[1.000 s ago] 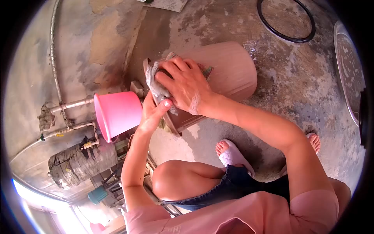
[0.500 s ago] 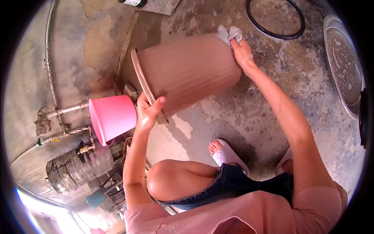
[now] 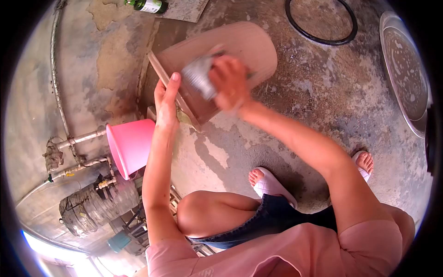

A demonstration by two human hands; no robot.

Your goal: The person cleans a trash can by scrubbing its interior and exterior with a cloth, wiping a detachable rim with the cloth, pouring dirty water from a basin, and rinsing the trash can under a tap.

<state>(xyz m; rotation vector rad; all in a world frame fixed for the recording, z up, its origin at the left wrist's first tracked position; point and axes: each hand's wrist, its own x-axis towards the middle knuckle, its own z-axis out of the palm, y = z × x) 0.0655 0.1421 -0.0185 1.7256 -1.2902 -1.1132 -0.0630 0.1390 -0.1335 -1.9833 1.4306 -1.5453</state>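
A brown plastic bin [image 3: 256, 48] lies on its side in front of me, tilted, with its rim toward the left. My left hand [image 3: 166, 104] grips the rim, thumb on the near side and fingers behind the edge. My right hand [image 3: 228, 83], blurred by motion, is closed on a grey cloth [image 3: 199, 78] that lies against the bin's outer wall close to the rim. The bin's inside is turned away from view.
A pink bucket [image 3: 131, 145] is beside my left forearm, near wall pipes [image 3: 85, 137] and a wrapped tank [image 3: 99, 205]. At top left are a green bottle [image 3: 150, 5] and a flat board [image 3: 189, 10]. A black ring [image 3: 330, 42] and a metal basin [image 3: 386, 55] are to the right.
My right hand has moved the cloth from the bin's base end leftward to near the rim. The bin's base has tipped upward and away, and my left hand has shifted up slightly.
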